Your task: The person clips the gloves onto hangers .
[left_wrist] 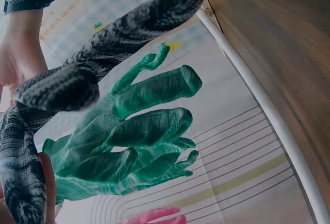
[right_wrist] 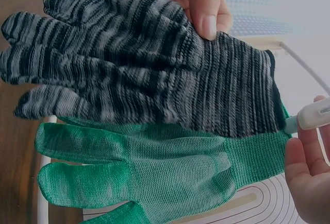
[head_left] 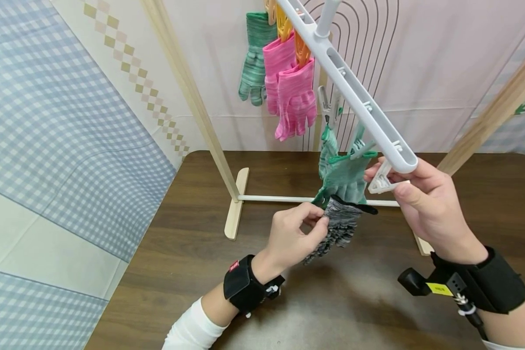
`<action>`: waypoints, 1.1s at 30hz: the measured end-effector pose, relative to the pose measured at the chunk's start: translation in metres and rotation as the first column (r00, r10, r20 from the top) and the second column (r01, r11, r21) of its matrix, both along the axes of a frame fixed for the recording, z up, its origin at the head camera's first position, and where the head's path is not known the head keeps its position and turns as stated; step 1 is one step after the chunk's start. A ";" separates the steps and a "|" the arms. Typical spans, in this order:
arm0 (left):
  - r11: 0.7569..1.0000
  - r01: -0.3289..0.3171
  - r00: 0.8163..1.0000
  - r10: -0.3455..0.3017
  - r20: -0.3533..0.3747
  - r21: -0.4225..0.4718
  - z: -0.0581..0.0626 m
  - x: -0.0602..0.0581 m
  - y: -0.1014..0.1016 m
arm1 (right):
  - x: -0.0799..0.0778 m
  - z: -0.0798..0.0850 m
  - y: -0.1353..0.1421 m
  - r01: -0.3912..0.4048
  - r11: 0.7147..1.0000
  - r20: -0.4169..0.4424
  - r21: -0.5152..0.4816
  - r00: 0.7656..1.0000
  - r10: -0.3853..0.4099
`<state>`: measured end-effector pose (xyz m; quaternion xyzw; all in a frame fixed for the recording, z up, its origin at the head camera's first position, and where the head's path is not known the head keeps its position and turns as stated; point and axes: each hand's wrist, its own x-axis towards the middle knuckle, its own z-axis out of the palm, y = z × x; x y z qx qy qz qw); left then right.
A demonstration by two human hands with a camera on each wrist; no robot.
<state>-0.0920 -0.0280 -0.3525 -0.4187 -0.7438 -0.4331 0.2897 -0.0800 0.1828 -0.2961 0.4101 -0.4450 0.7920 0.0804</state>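
My left hand (head_left: pixel 295 238) pinches a black-and-grey knit glove (head_left: pixel 342 224) at its side, thumb against fingers. The right wrist view shows this glove (right_wrist: pixel 144 64) with its fingers pointing left and its dark-edged cuff near the clip. With my right hand (head_left: pixel 437 209) I grip a white clothes peg (head_left: pixel 381 181) under the near end of the drying rack's grey bar (head_left: pixel 363 99). The peg is apart from the glove's cuff in the head view. Just behind hangs a green glove (head_left: pixel 347 177), held by a pale green peg (head_left: pixel 359 146).
Farther along the bar hang pink gloves (head_left: pixel 298 97) on orange pegs (head_left: pixel 302 51) and a darker green glove (head_left: pixel 254 63). Wooden posts (head_left: pixel 192 97) stand on either side, joined low by a white rod (head_left: pixel 275 199) above the brown table (head_left: pixel 166 272).
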 end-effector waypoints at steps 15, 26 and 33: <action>0.997 -0.020 1.000 0.018 0.022 0.081 -0.001 -0.006 0.013 | -0.001 0.001 -0.002 0.068 0.998 0.004 -0.012 0.998 -0.068; 0.988 -0.042 0.999 0.038 0.033 0.149 -0.003 -0.006 0.023 | -0.001 0.001 -0.005 0.142 0.989 0.026 -0.049 0.990 -0.140; 0.981 -0.055 0.998 0.047 0.050 0.188 -0.006 -0.007 0.030 | -0.001 0.001 -0.009 0.195 0.977 0.044 -0.085 0.981 -0.192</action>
